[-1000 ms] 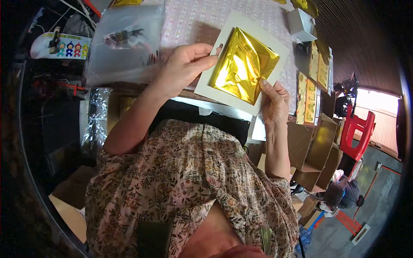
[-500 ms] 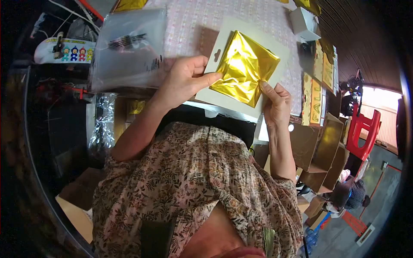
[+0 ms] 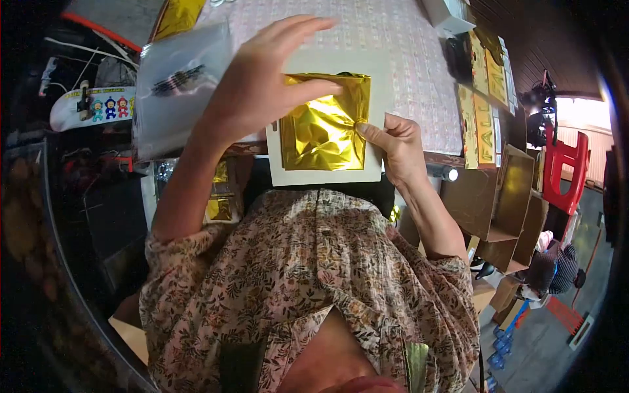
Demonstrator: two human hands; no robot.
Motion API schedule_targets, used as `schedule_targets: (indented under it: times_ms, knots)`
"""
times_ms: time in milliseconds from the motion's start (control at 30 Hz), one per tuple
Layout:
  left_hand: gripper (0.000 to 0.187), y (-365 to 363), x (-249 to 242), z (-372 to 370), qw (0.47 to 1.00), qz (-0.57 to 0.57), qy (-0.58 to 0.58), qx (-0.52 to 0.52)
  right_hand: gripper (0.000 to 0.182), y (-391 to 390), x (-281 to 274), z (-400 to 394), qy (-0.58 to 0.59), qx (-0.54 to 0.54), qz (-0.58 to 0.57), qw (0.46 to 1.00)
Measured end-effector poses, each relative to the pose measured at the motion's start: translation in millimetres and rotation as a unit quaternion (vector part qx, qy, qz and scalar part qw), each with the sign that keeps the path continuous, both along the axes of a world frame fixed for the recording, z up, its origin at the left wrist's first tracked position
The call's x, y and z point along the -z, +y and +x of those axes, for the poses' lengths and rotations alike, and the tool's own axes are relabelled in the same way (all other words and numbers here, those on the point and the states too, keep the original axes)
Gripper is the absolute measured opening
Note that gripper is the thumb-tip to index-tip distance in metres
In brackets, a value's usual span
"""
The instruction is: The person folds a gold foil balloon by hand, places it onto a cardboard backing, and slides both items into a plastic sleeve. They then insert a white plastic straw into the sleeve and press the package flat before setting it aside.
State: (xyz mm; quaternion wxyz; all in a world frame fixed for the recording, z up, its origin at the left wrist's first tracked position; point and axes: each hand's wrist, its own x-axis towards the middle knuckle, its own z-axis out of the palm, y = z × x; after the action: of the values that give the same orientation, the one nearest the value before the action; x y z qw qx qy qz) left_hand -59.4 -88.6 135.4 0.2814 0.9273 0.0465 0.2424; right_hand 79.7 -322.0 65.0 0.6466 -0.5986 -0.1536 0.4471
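A shiny gold foil packet (image 3: 321,134) lies on a pale card (image 3: 327,177) near the table's front edge. My right hand (image 3: 396,144) pinches the card and packet at their right side, thumb on the foil. Above the packet's upper left, my left hand (image 3: 268,82) is raised with fingers spread and slightly blurred, its thumb over the foil. Whether that thumb touches the foil I cannot tell. Left of the card is a stack of clear plastic bags (image 3: 180,85).
The table (image 3: 419,85) has a pink patterned cover. A white box (image 3: 449,14) and yellow printed packages (image 3: 481,128) line its right side. Cardboard boxes (image 3: 475,200) and a red stool (image 3: 567,164) are at the right. Another person (image 3: 557,268) is in the lower right background.
The card and packet have turned upright and come lower and left. My left hand has let go of their left edge, risen and opened. My right hand still grips the right side.
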Motion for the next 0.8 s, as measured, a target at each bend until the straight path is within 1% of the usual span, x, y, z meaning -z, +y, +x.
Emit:
schedule_targets:
  times_ms: [33, 67, 100, 133, 167, 233, 267, 367, 433, 567, 633, 667, 733, 767, 800]
  knots:
    - [0.084, -1, 1, 13, 0.999, 0.048, -0.017, 0.015, 0.009, 0, -4, 1, -0.02, -0.039, -0.031, 0.999]
    - [0.084, -2, 1, 24, 0.999, 0.047, -0.015, 0.014, 0.009, 0, -8, 1, -0.041, -0.077, -0.061, 0.994]
    - [0.087, -3, -1, 34, 0.997, 0.011, 0.081, 0.014, 0.009, 1, -11, -3, -0.039, -0.078, -0.062, 0.994]
    - [0.09, -2, -2, 41, 0.984, -0.024, 0.176, 0.015, 0.01, 3, -13, -9, -0.017, -0.066, -0.038, 0.997]
    - [0.09, 2, 3, 45, 0.984, -0.024, 0.176, 0.017, 0.011, 4, -14, -12, 0.004, -0.051, -0.014, 0.999]
    - [0.095, 1, 14, 55, 0.979, -0.081, 0.177, 0.06, 0.012, 0, -5, -12, -0.004, -0.05, -0.014, 0.999]
    - [0.095, 1, 17, 56, 0.979, -0.081, 0.178, 0.064, 0.013, -2, -2, -12, -0.012, -0.053, -0.012, 0.998]
    - [0.091, -2, 19, 57, 0.975, -0.082, 0.201, 0.055, 0.014, -3, -1, -15, 0.006, -0.052, 0.002, 0.999]
    - [0.086, -2, 26, 57, 0.975, -0.113, 0.183, 0.061, 0.014, -4, -1, -16, 0.01, -0.053, 0.006, 0.999]
    - [0.08, -1, 28, 56, 0.975, -0.09, 0.196, 0.046, 0.016, -5, -1, -15, 0.025, -0.074, 0.0, 0.997]
    - [0.068, 1, 13, 54, 0.945, -0.171, 0.278, 0.031, 0.016, -6, 3, -14, 0.03, -0.074, 0.005, 0.997]
    - [0.068, 5, 17, 51, 0.945, -0.17, 0.278, 0.031, 0.017, -7, 4, -13, 0.034, -0.067, 0.013, 0.997]
    - [0.065, 20, 30, 41, 0.957, -0.25, 0.139, 0.042, 0.017, -7, 4, -12, 0.036, -0.06, 0.021, 0.997]
    - [0.063, 26, 33, 35, 0.955, -0.272, 0.11, 0.039, 0.018, -8, 2, -12, 0.04, -0.05, 0.023, 0.998]
    - [0.063, 30, 38, 26, 0.956, -0.271, 0.108, 0.041, 0.018, -9, 1, -10, 0.044, -0.039, 0.024, 0.998]
